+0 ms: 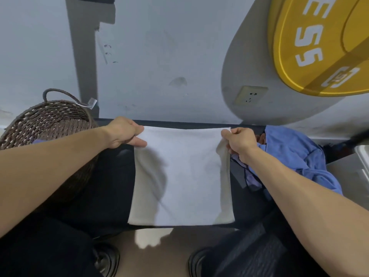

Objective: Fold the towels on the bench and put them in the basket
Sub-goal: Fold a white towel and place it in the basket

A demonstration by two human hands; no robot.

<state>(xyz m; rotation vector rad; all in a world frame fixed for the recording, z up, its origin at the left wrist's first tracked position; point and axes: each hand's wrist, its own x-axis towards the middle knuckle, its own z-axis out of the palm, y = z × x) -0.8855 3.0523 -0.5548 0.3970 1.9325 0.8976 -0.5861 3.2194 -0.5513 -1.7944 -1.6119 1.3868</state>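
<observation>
Both arms outstretched, L hand & R hand each pinching white towel far corners

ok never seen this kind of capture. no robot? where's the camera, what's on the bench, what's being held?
No robot here: a person works with bare hands. The single picture comes from a wide-angle camera on their head, looking forward and down, so the edges bend. On the dark bench a white towel lies spread. The left hand pinches its far left corner and the right hand pinches its far right corner. A crumpled blue towel waits to the right. The woven basket stands at the left. The yellow disc at top right is part of the room.
</observation>
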